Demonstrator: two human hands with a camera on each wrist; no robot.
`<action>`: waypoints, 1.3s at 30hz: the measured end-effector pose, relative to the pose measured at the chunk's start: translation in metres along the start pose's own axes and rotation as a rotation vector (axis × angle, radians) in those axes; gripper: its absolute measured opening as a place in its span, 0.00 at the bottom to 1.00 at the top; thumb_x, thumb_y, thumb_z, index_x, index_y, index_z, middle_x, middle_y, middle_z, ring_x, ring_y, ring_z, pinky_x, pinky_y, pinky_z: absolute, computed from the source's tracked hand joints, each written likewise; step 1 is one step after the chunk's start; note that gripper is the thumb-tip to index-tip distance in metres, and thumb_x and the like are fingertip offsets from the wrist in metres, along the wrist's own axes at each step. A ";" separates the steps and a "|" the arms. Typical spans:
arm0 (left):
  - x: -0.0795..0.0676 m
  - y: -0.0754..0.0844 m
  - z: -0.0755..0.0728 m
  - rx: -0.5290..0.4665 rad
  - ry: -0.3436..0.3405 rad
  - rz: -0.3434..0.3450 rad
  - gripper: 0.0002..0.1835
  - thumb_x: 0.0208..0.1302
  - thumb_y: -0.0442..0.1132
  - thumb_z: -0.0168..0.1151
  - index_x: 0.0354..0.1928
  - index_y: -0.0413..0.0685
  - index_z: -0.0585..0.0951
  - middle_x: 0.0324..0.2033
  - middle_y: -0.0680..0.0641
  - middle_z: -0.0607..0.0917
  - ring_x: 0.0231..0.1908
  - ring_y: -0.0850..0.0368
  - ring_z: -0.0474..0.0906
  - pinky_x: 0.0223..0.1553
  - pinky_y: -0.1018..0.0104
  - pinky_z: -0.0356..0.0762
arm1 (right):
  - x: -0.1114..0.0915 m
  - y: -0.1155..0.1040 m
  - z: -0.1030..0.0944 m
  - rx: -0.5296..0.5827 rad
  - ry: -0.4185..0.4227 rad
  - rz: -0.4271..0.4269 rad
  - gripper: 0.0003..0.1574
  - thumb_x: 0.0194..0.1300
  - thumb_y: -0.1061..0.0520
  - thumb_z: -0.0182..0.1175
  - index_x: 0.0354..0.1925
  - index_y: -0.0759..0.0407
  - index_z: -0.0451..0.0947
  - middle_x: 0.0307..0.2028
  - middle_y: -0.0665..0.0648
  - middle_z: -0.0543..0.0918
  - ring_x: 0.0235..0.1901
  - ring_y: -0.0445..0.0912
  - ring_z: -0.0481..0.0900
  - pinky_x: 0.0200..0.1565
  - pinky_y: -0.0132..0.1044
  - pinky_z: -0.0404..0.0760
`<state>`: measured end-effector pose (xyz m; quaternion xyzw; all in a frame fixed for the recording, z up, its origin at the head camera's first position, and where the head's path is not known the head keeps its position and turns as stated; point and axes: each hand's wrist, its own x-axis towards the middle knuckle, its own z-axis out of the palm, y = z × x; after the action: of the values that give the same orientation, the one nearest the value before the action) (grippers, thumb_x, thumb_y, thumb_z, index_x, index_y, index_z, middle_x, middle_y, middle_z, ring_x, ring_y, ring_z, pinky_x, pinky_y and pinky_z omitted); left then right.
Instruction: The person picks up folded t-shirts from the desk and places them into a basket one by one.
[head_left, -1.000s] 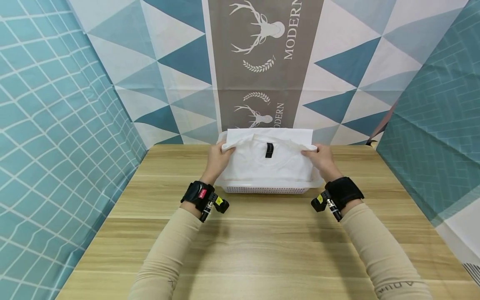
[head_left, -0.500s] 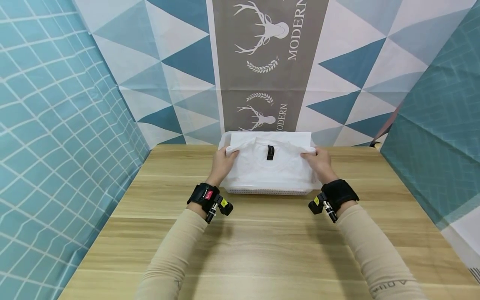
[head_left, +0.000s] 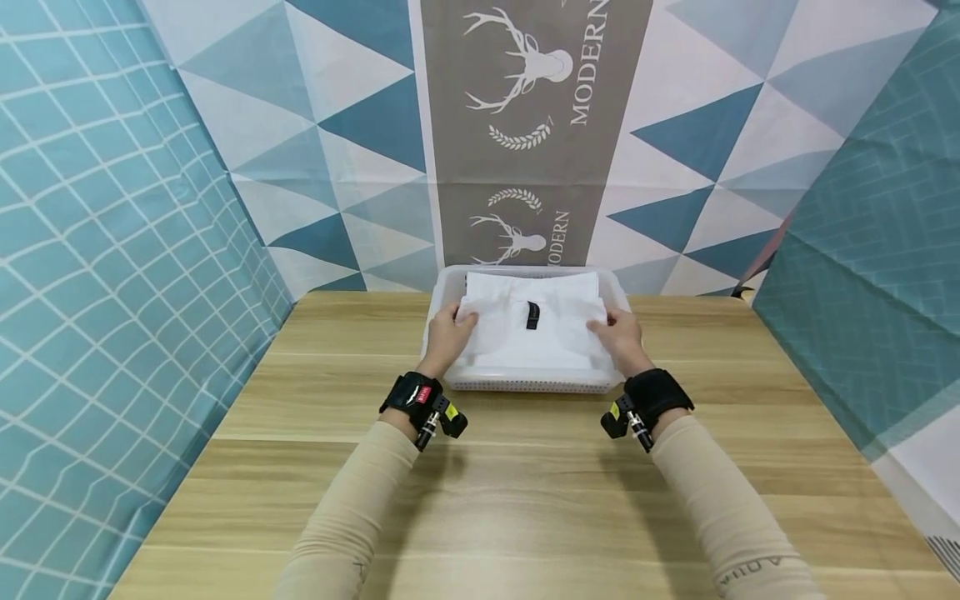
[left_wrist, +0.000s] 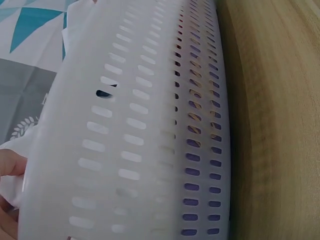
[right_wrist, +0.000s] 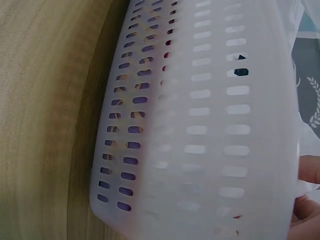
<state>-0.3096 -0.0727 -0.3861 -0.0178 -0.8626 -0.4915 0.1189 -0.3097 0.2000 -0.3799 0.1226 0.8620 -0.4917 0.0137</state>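
Observation:
A folded white T-shirt (head_left: 502, 337) with a black neck label (head_left: 532, 316) lies inside a white perforated plastic basket (head_left: 525, 377) on the table. My left hand (head_left: 447, 336) pinches the shirt's left edge, thumb on top. On the other side my right hand (head_left: 621, 337) pinches its right edge the same way. The left wrist view is mostly filled by the basket wall (left_wrist: 110, 130), with some left fingers (left_wrist: 10, 162) behind its rim. Similarly, the right wrist view shows the basket wall (right_wrist: 215, 130) and a few right fingers (right_wrist: 310, 167) at the edge.
Purple and tan fabric (left_wrist: 192, 187) shows through the basket's lower holes. The wooden table (head_left: 517, 492) reaches toward me. Behind it hangs a patterned cloth (head_left: 517, 150); a blue gridded cloth (head_left: 105, 275) stands at left, a teal one (head_left: 877, 275) at right.
Both hands have lowered the shirt's far edge toward me into the basket and moved slightly closer together. More of the basket's back rim now shows.

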 end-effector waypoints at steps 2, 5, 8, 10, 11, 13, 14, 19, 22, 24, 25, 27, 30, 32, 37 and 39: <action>0.000 -0.002 0.002 0.008 -0.005 -0.003 0.14 0.66 0.38 0.56 0.48 0.35 0.78 0.46 0.35 0.84 0.40 0.48 0.77 0.42 0.60 0.75 | 0.000 0.003 0.002 -0.011 0.001 -0.020 0.25 0.70 0.56 0.52 0.60 0.68 0.69 0.53 0.65 0.72 0.47 0.51 0.67 0.47 0.38 0.69; -0.002 -0.004 0.004 0.027 -0.022 -0.007 0.16 0.66 0.36 0.55 0.53 0.36 0.77 0.48 0.34 0.84 0.44 0.45 0.79 0.46 0.55 0.77 | -0.002 0.008 0.004 -0.042 -0.037 -0.047 0.26 0.71 0.56 0.51 0.62 0.68 0.67 0.53 0.66 0.71 0.48 0.53 0.68 0.47 0.39 0.70; -0.002 -0.006 0.004 0.058 -0.041 -0.006 0.19 0.65 0.33 0.55 0.57 0.34 0.75 0.48 0.33 0.83 0.48 0.42 0.80 0.50 0.53 0.77 | -0.003 0.011 0.004 -0.105 -0.097 -0.065 0.31 0.72 0.56 0.49 0.68 0.67 0.61 0.61 0.70 0.69 0.58 0.59 0.69 0.57 0.47 0.72; -0.002 -0.007 0.003 0.089 -0.057 -0.002 0.22 0.64 0.31 0.56 0.60 0.32 0.73 0.51 0.32 0.81 0.53 0.40 0.78 0.55 0.51 0.76 | -0.004 0.012 0.004 -0.134 -0.124 -0.065 0.34 0.72 0.55 0.49 0.71 0.68 0.55 0.67 0.71 0.65 0.66 0.61 0.65 0.66 0.51 0.67; -0.002 -0.007 0.003 0.111 -0.067 0.001 0.23 0.64 0.31 0.56 0.60 0.31 0.72 0.53 0.31 0.80 0.56 0.39 0.77 0.58 0.50 0.74 | -0.004 0.013 0.003 -0.146 -0.128 -0.064 0.35 0.72 0.55 0.49 0.71 0.68 0.54 0.69 0.72 0.63 0.69 0.62 0.62 0.69 0.52 0.65; -0.003 -0.008 0.002 0.153 -0.084 0.008 0.24 0.63 0.31 0.57 0.61 0.30 0.71 0.57 0.30 0.77 0.60 0.38 0.73 0.62 0.50 0.72 | -0.005 0.012 0.003 -0.153 -0.129 -0.057 0.36 0.72 0.55 0.48 0.71 0.69 0.52 0.70 0.72 0.60 0.71 0.62 0.58 0.71 0.52 0.61; -0.003 -0.008 0.002 0.172 -0.095 0.010 0.24 0.63 0.31 0.57 0.61 0.29 0.71 0.58 0.29 0.76 0.62 0.37 0.72 0.64 0.50 0.70 | -0.006 0.012 0.003 -0.162 -0.129 -0.054 0.37 0.72 0.54 0.48 0.71 0.70 0.52 0.71 0.72 0.60 0.72 0.62 0.58 0.71 0.52 0.61; -0.007 -0.004 -0.002 0.250 -0.168 0.015 0.22 0.64 0.32 0.56 0.59 0.28 0.73 0.58 0.30 0.77 0.61 0.37 0.73 0.63 0.51 0.71 | -0.011 0.006 0.002 -0.313 -0.148 -0.067 0.33 0.70 0.53 0.50 0.64 0.73 0.62 0.66 0.73 0.65 0.67 0.63 0.64 0.66 0.52 0.67; -0.010 0.003 -0.007 0.292 -0.207 0.030 0.22 0.64 0.33 0.56 0.58 0.28 0.73 0.57 0.31 0.78 0.59 0.38 0.75 0.62 0.51 0.73 | -0.015 0.000 0.001 -0.412 -0.162 -0.110 0.30 0.69 0.52 0.51 0.60 0.73 0.67 0.62 0.74 0.71 0.63 0.64 0.69 0.62 0.51 0.71; -0.011 0.008 -0.010 0.310 -0.225 0.061 0.21 0.65 0.33 0.55 0.57 0.29 0.74 0.56 0.31 0.79 0.59 0.38 0.76 0.61 0.51 0.73 | -0.018 -0.004 0.000 -0.460 -0.163 -0.163 0.28 0.69 0.53 0.52 0.57 0.73 0.70 0.59 0.74 0.74 0.60 0.64 0.72 0.60 0.51 0.73; -0.012 0.010 -0.011 0.322 -0.237 0.081 0.20 0.65 0.33 0.55 0.56 0.29 0.75 0.56 0.31 0.80 0.59 0.38 0.76 0.61 0.51 0.73 | -0.019 -0.007 0.000 -0.472 -0.168 -0.183 0.27 0.69 0.53 0.51 0.57 0.72 0.71 0.58 0.74 0.75 0.59 0.63 0.73 0.59 0.51 0.74; -0.015 0.017 -0.012 0.359 -0.273 0.125 0.18 0.66 0.33 0.54 0.55 0.30 0.76 0.55 0.32 0.81 0.58 0.39 0.77 0.60 0.51 0.74 | -0.022 -0.012 0.001 -0.484 -0.185 -0.237 0.25 0.70 0.53 0.52 0.56 0.71 0.73 0.56 0.73 0.77 0.57 0.63 0.76 0.56 0.51 0.76; -0.020 0.027 -0.012 0.424 -0.361 0.169 0.16 0.68 0.35 0.54 0.53 0.32 0.79 0.53 0.34 0.82 0.56 0.41 0.79 0.60 0.52 0.75 | -0.027 -0.019 0.005 -0.502 -0.268 -0.302 0.23 0.71 0.52 0.51 0.54 0.68 0.76 0.55 0.72 0.79 0.56 0.63 0.77 0.54 0.51 0.77; -0.024 0.033 -0.011 0.465 -0.435 0.172 0.16 0.70 0.38 0.53 0.53 0.35 0.79 0.53 0.36 0.83 0.56 0.42 0.79 0.61 0.53 0.74 | -0.031 -0.022 0.008 -0.516 -0.338 -0.327 0.23 0.72 0.51 0.50 0.54 0.67 0.77 0.55 0.71 0.79 0.56 0.63 0.77 0.55 0.52 0.77; -0.030 0.043 -0.001 0.542 -0.592 0.119 0.22 0.74 0.47 0.47 0.56 0.38 0.79 0.54 0.39 0.83 0.57 0.45 0.78 0.61 0.53 0.73 | -0.035 -0.025 0.018 -0.572 -0.449 -0.365 0.24 0.73 0.50 0.49 0.54 0.66 0.77 0.56 0.70 0.79 0.57 0.63 0.76 0.56 0.53 0.77; -0.031 0.044 0.002 0.576 -0.629 0.096 0.25 0.75 0.50 0.43 0.57 0.39 0.78 0.56 0.40 0.82 0.59 0.46 0.78 0.62 0.53 0.73 | -0.036 -0.025 0.021 -0.588 -0.472 -0.376 0.25 0.73 0.49 0.47 0.52 0.67 0.78 0.54 0.70 0.80 0.55 0.62 0.77 0.56 0.52 0.76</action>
<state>-0.2730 -0.0453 -0.3566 -0.1731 -0.9570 -0.1953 -0.1269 -0.2824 0.1632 -0.3647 -0.1620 0.9461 -0.2335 0.1551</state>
